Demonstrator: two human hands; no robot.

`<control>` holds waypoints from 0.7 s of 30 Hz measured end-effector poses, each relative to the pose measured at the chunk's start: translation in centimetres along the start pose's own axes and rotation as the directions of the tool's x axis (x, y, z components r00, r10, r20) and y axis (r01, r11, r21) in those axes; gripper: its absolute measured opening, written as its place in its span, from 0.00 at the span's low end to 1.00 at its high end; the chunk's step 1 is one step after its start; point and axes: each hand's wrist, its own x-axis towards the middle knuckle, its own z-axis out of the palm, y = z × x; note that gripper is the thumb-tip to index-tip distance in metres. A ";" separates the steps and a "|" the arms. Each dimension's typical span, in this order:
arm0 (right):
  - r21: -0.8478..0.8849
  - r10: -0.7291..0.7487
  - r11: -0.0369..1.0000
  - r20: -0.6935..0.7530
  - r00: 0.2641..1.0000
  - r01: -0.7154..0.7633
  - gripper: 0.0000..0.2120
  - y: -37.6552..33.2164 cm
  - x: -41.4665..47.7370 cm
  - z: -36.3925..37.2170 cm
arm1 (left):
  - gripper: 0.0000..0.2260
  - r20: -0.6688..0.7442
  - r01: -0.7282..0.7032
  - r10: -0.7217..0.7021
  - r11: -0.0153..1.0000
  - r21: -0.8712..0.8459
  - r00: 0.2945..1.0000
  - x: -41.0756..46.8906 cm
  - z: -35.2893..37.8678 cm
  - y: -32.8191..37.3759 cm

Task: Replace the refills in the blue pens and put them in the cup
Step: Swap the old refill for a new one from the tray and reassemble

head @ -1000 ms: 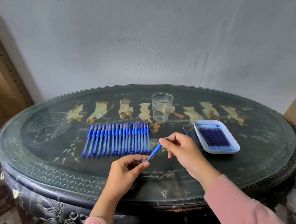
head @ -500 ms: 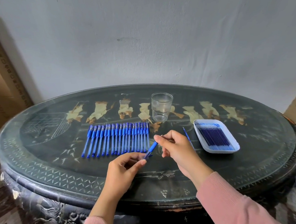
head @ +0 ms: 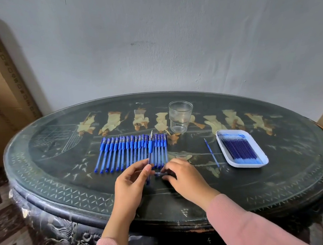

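Observation:
My left hand (head: 131,180) grips an uncapped blue pen (head: 150,147) by its lower barrel. The pen stands nearly upright, its metal tip pointing away over the row of capped blue pens (head: 128,152) on the table. My right hand (head: 184,175) is low on the table just right of the left hand. Its fingertips pinch a small blue pen cap (head: 161,173) lying on the glass. A clear plastic cup (head: 180,116) stands upright behind the row with nothing in it. A white tray (head: 261,160) of blue refills sits at the right.
One loose refill (head: 211,152) lies on the table between the pen row and the tray. The dark oval table (head: 66,187) has a glass top, and its front edge is close to my forearms. Cardboard boxes stand at the far left and far right.
The pen swung from slanting between both hands to upright in my left hand alone. My right hand let go of its tip and dropped to the cap on the table.

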 end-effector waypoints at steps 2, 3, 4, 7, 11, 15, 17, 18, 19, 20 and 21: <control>-0.011 0.006 1.000 0.006 1.000 -0.006 0.06 -0.1 0.0 0.2 | 0.07 -0.001 -0.003 0.003 1.000 -0.005 1.000 0.0 0.0 0.0; 0.015 0.031 0.999 0.002 1.000 -0.031 0.04 -0.1 0.1 0.2 | 0.07 -0.001 -0.003 0.003 1.000 -0.014 1.000 0.0 0.0 0.1; 0.069 0.074 0.995 -0.018 0.997 -0.073 0.03 -0.1 0.1 0.0 | 0.07 -0.002 -0.002 0.002 1.000 -0.023 1.000 0.0 0.0 0.0; 0.361 0.254 0.910 -0.096 0.962 -0.204 0.13 -0.5 0.4 -1.6 | 0.07 0.004 0.008 -0.008 0.999 -0.033 1.000 0.0 0.0 0.0; 0.801 0.429 0.572 -0.107 0.897 -0.177 0.15 -1.8 1.9 -5.0 | 0.06 0.050 0.008 -0.009 1.000 0.019 0.999 0.0 -0.1 -0.2; 0.888 0.390 0.455 -0.135 0.911 -0.063 0.13 -3.0 3.1 -7.3 | 0.06 0.100 0.013 -0.019 0.998 0.060 0.995 0.0 -0.1 -0.2; 0.847 0.349 0.528 -0.151 0.925 -0.061 0.13 -3.0 3.3 -7.5 | 0.07 0.123 0.016 -0.024 0.998 0.067 0.992 0.0 0.0 -0.2; 0.830 0.337 0.553 -0.149 0.930 -0.067 0.14 -3.1 3.3 -7.5 | 0.07 0.130 0.017 -0.026 0.998 0.067 0.991 0.0 0.0 -0.3; 0.815 0.327 0.574 -0.146 0.934 -0.073 0.14 -3.0 3.3 -7.4 | 0.08 0.134 0.017 -0.025 0.998 0.065 0.991 0.0 0.0 -0.2; 0.802 0.321 0.592 -0.142 0.937 -0.081 0.14 -2.9 3.3 -7.2 | 0.09 0.137 0.014 -0.023 0.998 0.067 0.990 0.0 0.0 -0.2; 0.792 0.318 0.604 -0.137 0.938 -0.089 0.14 -2.8 3.2 -7.1 | 0.10 0.142 0.009 -0.019 0.997 0.073 0.990 0.0 0.0 -0.3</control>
